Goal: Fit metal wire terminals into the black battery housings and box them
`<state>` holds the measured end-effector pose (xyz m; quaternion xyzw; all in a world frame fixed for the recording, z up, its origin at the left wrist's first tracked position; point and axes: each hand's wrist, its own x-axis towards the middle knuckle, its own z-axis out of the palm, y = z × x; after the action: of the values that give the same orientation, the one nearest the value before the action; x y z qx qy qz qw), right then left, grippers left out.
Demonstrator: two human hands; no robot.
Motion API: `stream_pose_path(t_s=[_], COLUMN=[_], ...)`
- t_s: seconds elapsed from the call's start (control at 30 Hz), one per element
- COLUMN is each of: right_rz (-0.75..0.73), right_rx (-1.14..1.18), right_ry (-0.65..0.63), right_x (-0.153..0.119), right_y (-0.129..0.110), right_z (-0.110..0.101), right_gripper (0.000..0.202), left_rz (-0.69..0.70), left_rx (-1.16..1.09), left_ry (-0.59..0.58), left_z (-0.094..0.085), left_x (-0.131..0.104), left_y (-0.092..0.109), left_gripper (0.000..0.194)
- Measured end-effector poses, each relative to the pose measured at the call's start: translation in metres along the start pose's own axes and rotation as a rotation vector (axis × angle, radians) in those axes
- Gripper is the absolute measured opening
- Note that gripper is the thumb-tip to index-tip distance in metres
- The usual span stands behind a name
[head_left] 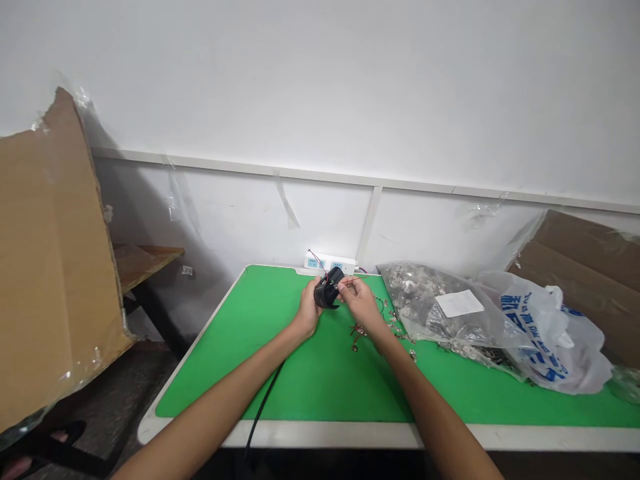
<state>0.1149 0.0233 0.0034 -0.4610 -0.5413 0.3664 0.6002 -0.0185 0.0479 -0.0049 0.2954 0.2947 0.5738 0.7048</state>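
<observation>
A black plastic housing (327,288), rounded with an open curved edge, is held over the green mat by my left hand (307,308), fingers wrapped around its left side. Thin red and dark wires (316,257) rise from its top. At the housing's right side, my right hand (359,299) is closed in a pinch, and a thin red wire (354,280) shows at its fingertips. Whatever else lies between those fingertips is too small to make out. Below my right hand, several small metal parts with red wires (357,331) lie on the mat.
A white power strip (330,261) stands at the table's back edge. To the right are a clear bag of metal parts (425,300), a white label (460,303) and a white plastic bag (555,340). Cardboard (55,253) stands left. A black cable (263,403) crosses the front edge.
</observation>
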Motion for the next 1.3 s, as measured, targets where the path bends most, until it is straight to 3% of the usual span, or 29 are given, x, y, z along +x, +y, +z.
stream_pose_path(t_s=[0.3,0.5,0.7,0.9,1.3], right_rz=[-0.059,-0.146,-0.109,-0.251,-0.125], right_rx=[-0.089,-0.215,-0.244,-0.409,-0.318], right_ry=[0.015,0.012,-0.018,-0.005,-0.023], right_x=[-0.004,-0.005,-0.008,-0.015,-0.011], right_y=[-0.006,-0.004,-0.008,-0.019,-0.016], right_z=[0.001,-0.001,-0.002,-0.003,-0.003], right_gripper=[0.027,0.023,0.022,0.012,0.019], left_rz=[-0.012,0.056,0.103,0.043,0.025], left_rx=[-0.020,-0.017,-0.015,-0.034,-0.022], left_ry=[0.035,0.069,0.039,0.042,0.008], left_z=[0.003,0.004,0.005,0.007,0.008], left_x=[-0.003,-0.002,-0.003,-0.005,-0.008], left_y=[0.000,-0.002,-0.002,0.001,0.003], left_gripper=[0.033,0.032,0.031,0.034,0.040])
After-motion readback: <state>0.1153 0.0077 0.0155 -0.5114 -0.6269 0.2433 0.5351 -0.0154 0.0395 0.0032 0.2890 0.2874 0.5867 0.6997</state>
